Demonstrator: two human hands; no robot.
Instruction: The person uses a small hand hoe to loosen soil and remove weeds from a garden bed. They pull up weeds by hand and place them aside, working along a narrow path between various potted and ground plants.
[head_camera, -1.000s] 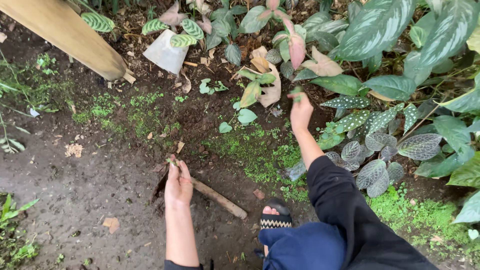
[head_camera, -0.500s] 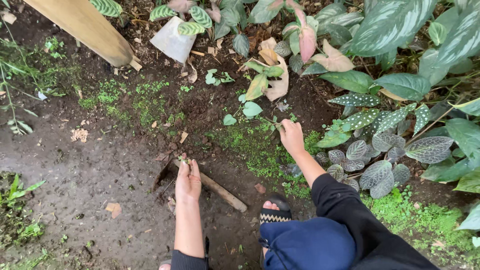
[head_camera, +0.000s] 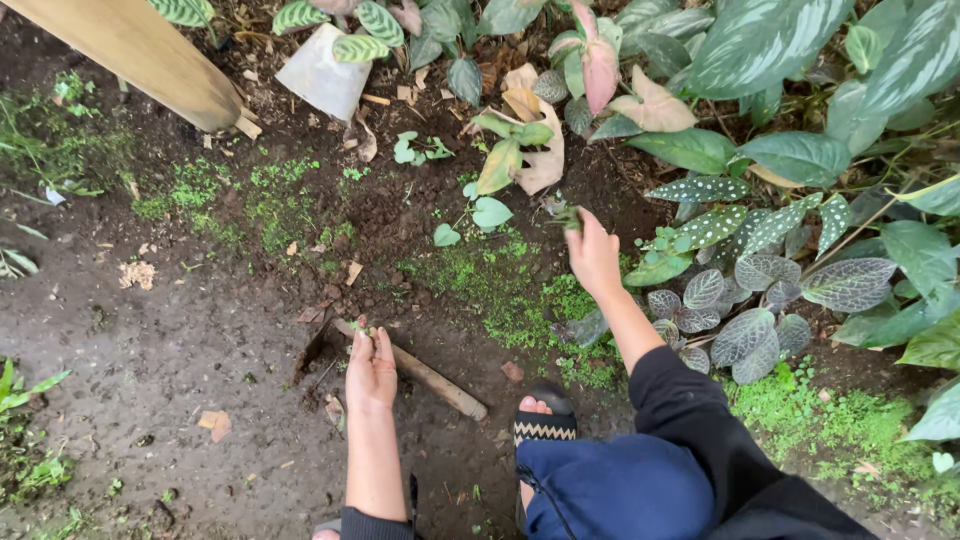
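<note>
Garden bed, seen from above the person crouching at its edge.

Left hand (head_camera: 371, 368): palm down on the dark soil, fingers close together and nearly straight, fingertips pinching a tiny green sprig (head_camera: 360, 327). The hand lies across a short wooden stick (head_camera: 425, 374) that rests flat on the ground, running from the hand toward the person's foot.

Right hand (head_camera: 592, 252): arm stretched out in a black sleeve (head_camera: 690, 420), fingers curled shut around a small clump of green weed (head_camera: 567, 215) at the rim of the planted area.

Foot in a black sandal (head_camera: 543, 420) with a zigzag strap, just beside the far end of the stick. Blue trouser leg (head_camera: 620, 490) below it.

Objects: a pale grey, wedge-shaped pot (head_camera: 322, 76) lies near the top of the bed, partly under striped leaves. No label can be made out on it. A thick light-wood post (head_camera: 140, 50) slants across the top left corner.

Ground: wet, dark earth (head_camera: 150, 330), patches of bright moss (head_camera: 500, 285), scattered dry leaf bits. Right side crowded with foliage: broad green leaves with pale streaks (head_camera: 770, 40), dark spotted leaves (head_camera: 740, 225), pink-tinged leaves (head_camera: 600, 60). Outdoors, daylight, no walls in view.
</note>
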